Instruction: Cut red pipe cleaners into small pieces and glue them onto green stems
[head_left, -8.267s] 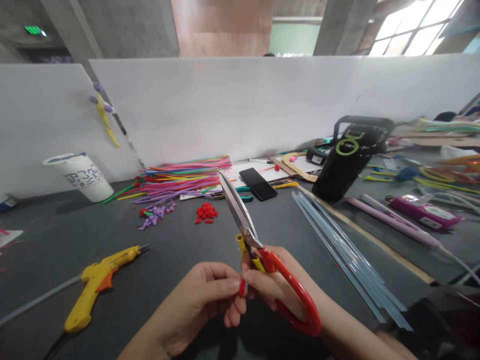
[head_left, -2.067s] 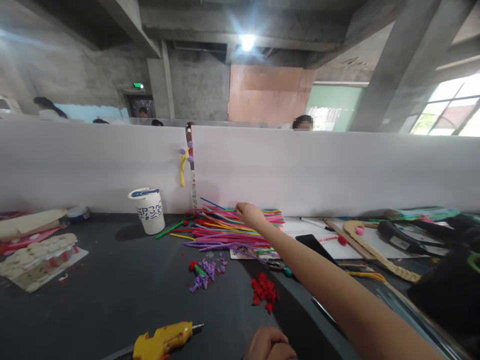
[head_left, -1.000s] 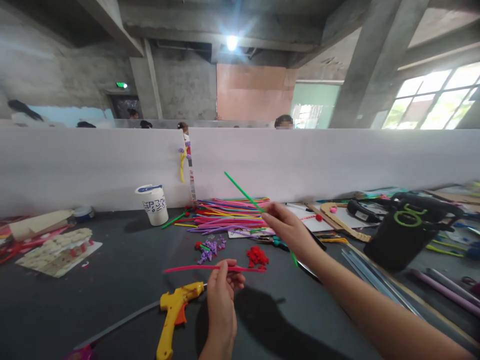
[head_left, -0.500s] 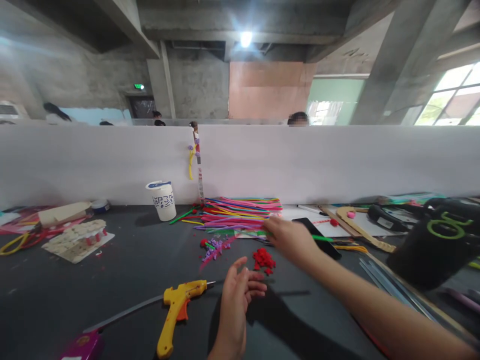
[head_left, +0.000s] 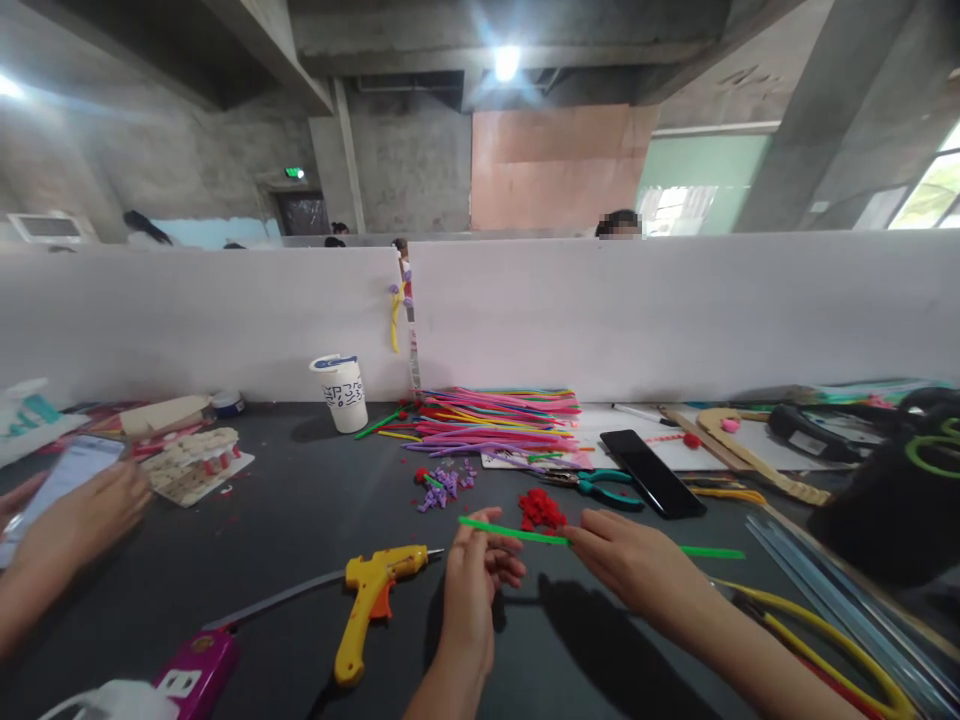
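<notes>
A bright green pipe cleaner (head_left: 712, 552) is pinched in my right hand (head_left: 619, 550), sticking out on both sides of the closed fingers. Its left end crosses the index finger of my left hand (head_left: 476, 570), whose fingers are half curled and apart; I see no firm grip there. Just beyond my hands lies a heap of small red pieces (head_left: 541, 510). Left of that heap are small purple pieces (head_left: 441, 488) with a bit of green and red. A bundle of colourful pipe cleaners (head_left: 495, 420) lies against the white partition (head_left: 675, 320).
A yellow glue gun (head_left: 367, 600) lies left of my hands, near a magenta power strip (head_left: 196, 670). Pliers (head_left: 611, 490), a black phone (head_left: 651, 475) and yellow-handled scissors (head_left: 832, 630) lie to the right. A paper cup (head_left: 341, 395) stands behind. Another person's hand (head_left: 90, 515) holds a phone (head_left: 64, 480).
My right hand has come back from the pipe cleaner bundle toward my left hand, bringing the green pipe cleaner. Another person's hands with a phone have appeared at the left.
</notes>
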